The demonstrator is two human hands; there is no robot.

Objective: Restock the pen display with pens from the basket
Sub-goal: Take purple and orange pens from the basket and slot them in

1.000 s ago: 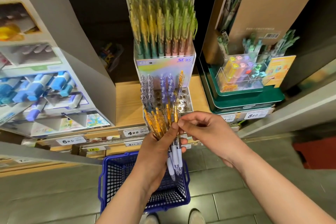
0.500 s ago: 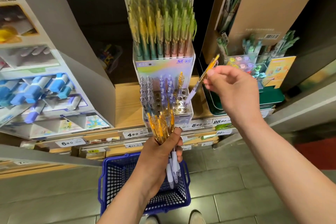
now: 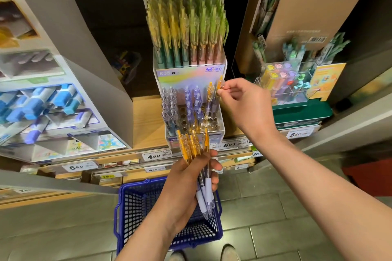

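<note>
Looking down from the head camera at the shelf (image 3: 146, 121), the right hand (image 3: 244, 108) pinches the orange top of a pen (image 3: 219, 85) between thumb and fingertips. The pen stands upright at the far right of the pen display (image 3: 220, 133), just beside another orange pen (image 3: 210, 91) already standing there.

Half a second ago this pen was slanted in the air to the right of the display, its tip aimed at the holes. A second ago the hand was drawing it out of the bundle. It has now gone down into the back row, though I cannot tell whether its tip is fully seated, because the lower part is hidden among the purple pens.

The left hand (image 3: 191, 178) grips the bundle of pens (image 3: 194, 146), orange ends up, in front of the display and above the blue basket (image 3: 131, 207) on the floor.

Several holes in the rack show open. I judge one more pen as good as placed, with the bundle to follow one at a time.
</note>
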